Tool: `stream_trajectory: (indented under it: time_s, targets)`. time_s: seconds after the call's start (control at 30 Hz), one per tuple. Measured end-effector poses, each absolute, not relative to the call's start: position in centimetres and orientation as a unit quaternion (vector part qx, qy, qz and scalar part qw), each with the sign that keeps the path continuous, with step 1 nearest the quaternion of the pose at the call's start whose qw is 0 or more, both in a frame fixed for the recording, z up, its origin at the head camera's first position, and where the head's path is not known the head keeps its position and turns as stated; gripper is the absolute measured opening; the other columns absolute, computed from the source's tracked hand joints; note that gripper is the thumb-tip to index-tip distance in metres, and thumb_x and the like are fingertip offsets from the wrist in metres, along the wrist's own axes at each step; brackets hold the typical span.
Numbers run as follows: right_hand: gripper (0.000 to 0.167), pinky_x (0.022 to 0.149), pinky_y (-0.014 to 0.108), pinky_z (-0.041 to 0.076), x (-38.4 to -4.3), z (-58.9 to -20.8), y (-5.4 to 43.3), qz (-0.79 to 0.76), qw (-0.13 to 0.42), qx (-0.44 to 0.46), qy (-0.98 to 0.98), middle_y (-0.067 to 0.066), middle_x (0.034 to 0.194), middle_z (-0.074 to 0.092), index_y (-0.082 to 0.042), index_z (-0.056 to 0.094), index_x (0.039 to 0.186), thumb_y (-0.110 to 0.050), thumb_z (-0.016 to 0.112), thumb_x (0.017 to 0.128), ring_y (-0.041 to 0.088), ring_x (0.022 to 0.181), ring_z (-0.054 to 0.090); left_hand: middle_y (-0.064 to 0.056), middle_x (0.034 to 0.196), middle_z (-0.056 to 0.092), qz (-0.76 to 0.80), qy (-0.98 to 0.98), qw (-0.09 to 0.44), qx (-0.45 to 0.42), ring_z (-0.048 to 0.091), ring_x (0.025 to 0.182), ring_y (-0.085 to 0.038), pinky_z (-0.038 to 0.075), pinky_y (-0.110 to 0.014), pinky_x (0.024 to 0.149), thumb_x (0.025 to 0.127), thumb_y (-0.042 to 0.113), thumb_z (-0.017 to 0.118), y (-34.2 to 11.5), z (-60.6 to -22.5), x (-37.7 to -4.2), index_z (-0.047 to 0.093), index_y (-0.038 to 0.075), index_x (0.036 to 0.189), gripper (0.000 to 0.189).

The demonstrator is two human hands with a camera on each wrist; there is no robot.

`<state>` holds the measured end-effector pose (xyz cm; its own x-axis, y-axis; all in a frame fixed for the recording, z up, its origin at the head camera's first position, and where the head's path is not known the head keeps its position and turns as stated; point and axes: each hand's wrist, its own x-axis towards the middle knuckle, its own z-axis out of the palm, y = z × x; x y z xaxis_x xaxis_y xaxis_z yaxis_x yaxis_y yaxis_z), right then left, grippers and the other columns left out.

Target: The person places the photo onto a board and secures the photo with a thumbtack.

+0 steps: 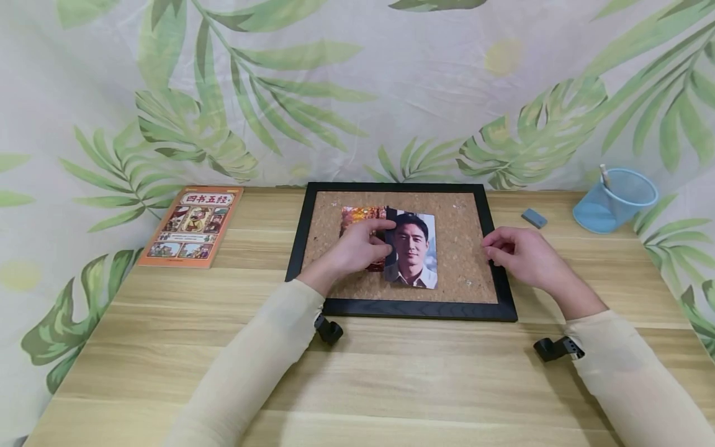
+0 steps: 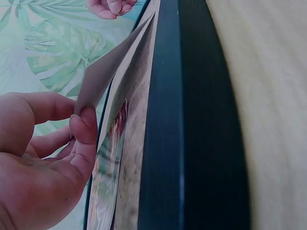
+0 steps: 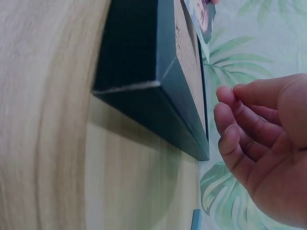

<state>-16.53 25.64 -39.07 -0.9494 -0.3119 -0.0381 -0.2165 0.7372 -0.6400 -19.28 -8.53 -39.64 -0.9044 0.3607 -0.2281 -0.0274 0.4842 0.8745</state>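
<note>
My left hand (image 1: 357, 249) pinches the left edge of a portrait photo (image 1: 412, 251) between thumb and fingers. The photo is tilted over a cork board (image 1: 463, 248) in a black frame, its left side lifted in the left wrist view. Partly hidden behind that hand and the portrait, a second photo (image 1: 363, 214) with red and orange foliage lies on the cork. My right hand (image 1: 519, 256) hovers by the board's right frame edge, fingers curled and thumb tip against the index finger. Nothing shows between those fingertips in the right wrist view (image 3: 268, 129).
An orange book (image 1: 192, 226) lies on the wooden table (image 1: 424, 372) left of the board. To the right are a small blue-grey block (image 1: 534, 217) and a tilted blue mesh pen cup (image 1: 594, 208) with a stick inside. Behind hangs a leaf-patterned cloth (image 1: 346, 74).
</note>
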Motion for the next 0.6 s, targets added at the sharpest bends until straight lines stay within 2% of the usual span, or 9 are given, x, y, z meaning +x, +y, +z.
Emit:
stream_trajectory:
  time_s: [0.2, 0.4, 0.6]
  targets:
    - [0.014, 0.071, 0.024, 0.051, -16.4, -39.1, 25.3, -0.328, 0.076, -0.139, 0.931, 0.011, 0.097, 0.077, 0.001, 0.075, 0.114, -0.008, 0.067, 0.106, 0.015, 0.084, 0.064, -0.015, 0.127, 0.072, 0.475, 0.855, 0.187, 0.094, 0.07, 0.099, -0.021, 0.052, -0.026, 0.07, 0.102, 0.01, 0.07, -7.2, -39.6, -20.2, 0.06, 0.011, 0.153, 0.052]
    - [0.015, 0.071, 0.024, 0.051, -16.0, -39.0, 25.4, -0.319, 0.07, -0.137, 0.935, 0.011, 0.097, 0.078, 0.001, 0.075, 0.113, -0.009, 0.067, 0.106, 0.017, 0.085, 0.065, -0.016, 0.132, 0.07, 0.444, 0.871, 0.183, 0.106, 0.07, 0.104, -0.023, 0.053, -0.026, 0.075, 0.103, 0.012, 0.069, -5.6, -39.8, -21.0, 0.058, 0.008, 0.155, 0.053]
    - [0.016, 0.07, 0.024, 0.052, -15.8, -39.2, 25.5, -0.323, 0.067, -0.126, 0.936, 0.012, 0.097, 0.078, 0.001, 0.075, 0.114, -0.01, 0.067, 0.106, 0.017, 0.085, 0.066, -0.019, 0.124, 0.072, 0.422, 0.879, 0.179, 0.131, 0.067, 0.092, -0.02, 0.05, -0.024, 0.071, 0.103, 0.011, 0.069, -4.5, -40.0, -21.7, 0.053, 0.002, 0.157, 0.057]
